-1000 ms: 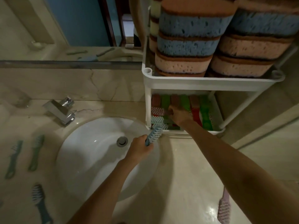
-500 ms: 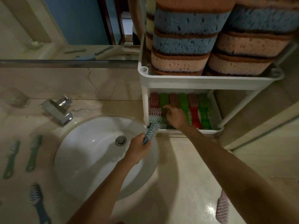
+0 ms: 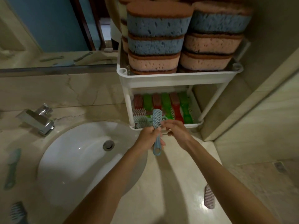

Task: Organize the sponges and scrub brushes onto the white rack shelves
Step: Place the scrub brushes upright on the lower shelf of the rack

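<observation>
A white rack (image 3: 174, 79) stands on the counter beside the sink. Its upper shelf holds stacked blue and pink sponges (image 3: 155, 39). Its lower shelf (image 3: 192, 125) holds red and green scrub brushes (image 3: 174, 105) side by side. My left hand (image 3: 148, 136) grips the handle of a light blue scrub brush (image 3: 157, 122), bristle head pointing up at the lower shelf's front edge. My right hand (image 3: 176, 131) is just right of it, fingertips pinching the brush below its head.
A white sink basin (image 3: 77, 159) with a chrome tap (image 3: 38, 120) lies left of the rack. Loose brushes lie on the counter: a teal one (image 3: 12, 167) and a blue one (image 3: 17, 212) at the left, a pink one (image 3: 209, 198) at the right. A wall stands right of the rack.
My right hand came back out of the lower shelf and now meets the blue brush. My left hand swung the brush upright, closer to the rack's front.
</observation>
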The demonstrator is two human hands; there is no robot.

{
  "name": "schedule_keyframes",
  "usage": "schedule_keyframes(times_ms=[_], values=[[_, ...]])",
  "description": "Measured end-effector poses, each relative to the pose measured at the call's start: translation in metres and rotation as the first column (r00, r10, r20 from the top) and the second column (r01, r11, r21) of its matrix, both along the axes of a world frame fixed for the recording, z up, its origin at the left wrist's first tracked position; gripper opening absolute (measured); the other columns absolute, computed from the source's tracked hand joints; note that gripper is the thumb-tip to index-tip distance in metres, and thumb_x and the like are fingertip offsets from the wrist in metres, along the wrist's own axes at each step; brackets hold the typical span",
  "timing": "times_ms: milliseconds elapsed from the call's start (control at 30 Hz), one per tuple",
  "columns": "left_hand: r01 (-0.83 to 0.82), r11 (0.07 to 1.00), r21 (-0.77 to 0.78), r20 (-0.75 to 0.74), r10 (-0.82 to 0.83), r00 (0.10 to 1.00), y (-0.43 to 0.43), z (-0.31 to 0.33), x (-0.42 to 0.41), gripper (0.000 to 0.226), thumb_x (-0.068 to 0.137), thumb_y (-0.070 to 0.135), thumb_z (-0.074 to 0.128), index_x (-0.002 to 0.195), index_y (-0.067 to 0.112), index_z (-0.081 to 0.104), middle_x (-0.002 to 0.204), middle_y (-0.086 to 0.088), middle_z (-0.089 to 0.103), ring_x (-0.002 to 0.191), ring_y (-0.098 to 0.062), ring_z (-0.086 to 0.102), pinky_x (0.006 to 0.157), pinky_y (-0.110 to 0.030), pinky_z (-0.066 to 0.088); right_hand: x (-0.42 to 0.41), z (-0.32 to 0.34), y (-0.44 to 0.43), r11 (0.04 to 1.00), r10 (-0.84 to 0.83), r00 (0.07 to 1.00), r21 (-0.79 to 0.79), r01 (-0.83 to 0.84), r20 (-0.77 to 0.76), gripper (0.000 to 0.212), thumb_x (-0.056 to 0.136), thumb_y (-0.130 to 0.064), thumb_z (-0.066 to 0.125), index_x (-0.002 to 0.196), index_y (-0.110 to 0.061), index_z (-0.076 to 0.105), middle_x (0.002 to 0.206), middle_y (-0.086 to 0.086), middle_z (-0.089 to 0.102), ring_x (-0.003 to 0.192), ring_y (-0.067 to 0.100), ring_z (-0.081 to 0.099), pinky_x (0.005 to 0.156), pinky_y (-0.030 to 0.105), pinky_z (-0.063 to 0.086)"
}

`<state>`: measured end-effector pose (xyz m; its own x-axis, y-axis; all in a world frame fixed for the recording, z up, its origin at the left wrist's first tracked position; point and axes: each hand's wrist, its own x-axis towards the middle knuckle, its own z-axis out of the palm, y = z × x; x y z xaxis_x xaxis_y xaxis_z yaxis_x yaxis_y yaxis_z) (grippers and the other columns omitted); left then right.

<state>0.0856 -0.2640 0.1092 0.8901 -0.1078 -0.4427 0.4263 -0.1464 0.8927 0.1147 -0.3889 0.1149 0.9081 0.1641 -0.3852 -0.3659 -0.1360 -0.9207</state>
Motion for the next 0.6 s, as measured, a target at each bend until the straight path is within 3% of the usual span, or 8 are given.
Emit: schedule_keyframes(times_ms=[67,200,333,400,467,533,600], values=[[0.041,0.997,0.065,-0.033,-0.039,0.999,-0.004,0.007,0.005,0.031,0.1,0.023,0.038,0.078,0.006,0.051,0.062,-0.011,0.06,0.039,-0.012,0.061,0.043,-0.024,0.051,0.007,0.002,-0.005,0.999,-0.026,0.999,0.041,0.027,-0.021,0.023,0.087,-0.008,0.057,0.067,-0.018,0.062,0.056,-0.01,0.059,0.062,0.008,0.049,0.06,0.022,0.035],[0.119,0.992,0.044,-0.038,-0.117,0.992,-0.003,0.015,0.014,0.018,0.1,0.018,0.041,0.101,0.005,0.052,0.07,-0.012,0.063,0.038,-0.008,0.062,0.044,-0.021,0.054,0.027,0.013,-0.01,0.999,-0.032,0.999,0.021,0.032,-0.015,0.028,0.088,0.004,0.048,0.071,-0.014,0.06,0.071,0.002,0.058,0.066,0.01,0.052,0.06,0.019,0.041],[0.057,0.998,-0.013,-0.01,-0.057,0.998,0.006,0.014,0.023,0.023,0.099,0.01,0.041,0.119,0.003,0.049,0.091,-0.017,0.064,0.043,-0.003,0.064,0.051,-0.017,0.054,0.051,0.027,-0.011,0.999,-0.041,0.998,-0.015,0.04,-0.042,0.02,0.088,0.007,0.052,0.105,0.005,0.061,0.082,0.009,0.059,0.067,0.011,0.054,0.048,0.01,0.049],[-0.01,1.0,-0.028,0.004,0.01,1.0,0.009,0.011,0.026,0.029,0.099,0.007,0.04,0.124,-0.005,0.047,0.089,-0.016,0.062,0.045,-0.001,0.064,0.053,-0.015,0.054,0.067,0.031,-0.011,0.997,-0.038,0.998,-0.062,0.035,-0.04,0.022,0.085,0.006,0.057,0.106,0.001,0.061,0.087,0.011,0.061,0.072,0.014,0.058,0.05,0.009,0.051],[-0.105,0.994,-0.009,0.022,0.105,0.994,0.013,0.007,0.028,0.029,0.098,0.004,0.041,0.122,-0.009,0.049,0.081,-0.01,0.061,0.056,-0.007,0.066,0.056,-0.016,0.054,0.082,0.031,-0.009,0.98,0.023,1.0,-0.196,-0.025,-0.013,0.014,0.083,0.003,0.061,0.091,-0.008,0.063,0.106,0.012,0.062,0.091,0.021,0.062,0.073,0.017,0.056],[-0.195,0.972,0.133,0.124,0.178,0.976,0.017,0.003,0.029,0.025,0.095,-0.001,0.042,0.115,-0.01,0.054,0.088,-0.015,0.064,0.08,-0.022,0.066,0.071,-0.026,0.054,0.091,0.027,-0.007,0.92,0.153,0.988,-0.368,-0.133,0.025,0.014,0.085,0.001,0.06,0.097,-0.006,0.063,0.111,0.008,0.059,0.1,0.02,0.058,0.072,0.016,0.054],[-0.202,0.912,0.357,0.245,0.117,0.962,0.022,0.0,0.03,0.025,0.095,0.0,0.042,0.112,-0.005,0.059,0.108,-0.019,0.064,0.103,-0.03,0.061,0.089,-0.032,0.048,0.092,0.021,-0.005,0.842,0.292,0.956,-0.481,-0.244,0.025,0.019,0.088,0.0,0.055,0.105,-0.001,0.063,0.114,0.007,0.057,0.101,0.019,0.054,0.072,0.016,0.05]])
